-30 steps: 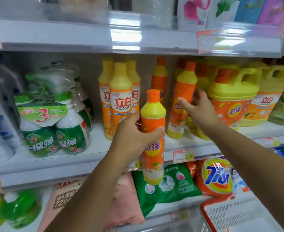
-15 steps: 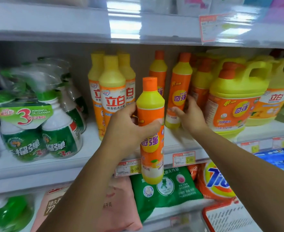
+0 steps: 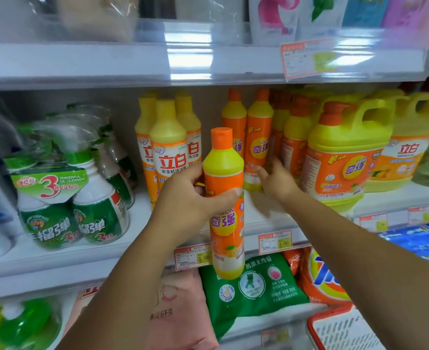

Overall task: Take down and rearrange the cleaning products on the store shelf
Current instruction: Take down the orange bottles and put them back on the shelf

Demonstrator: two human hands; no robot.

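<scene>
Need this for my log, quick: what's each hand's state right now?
Left hand: closed on the orange-capped bottle, held upright.
Right hand: open, fingers loose by the shelved bottles, holding nothing.

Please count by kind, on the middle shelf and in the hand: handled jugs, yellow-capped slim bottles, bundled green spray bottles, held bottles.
Handled jugs: 2
Yellow-capped slim bottles: 3 in view
Bundled green spray bottles: 2
Orange-capped bottle held in the left hand: 1
Total: 8
</scene>
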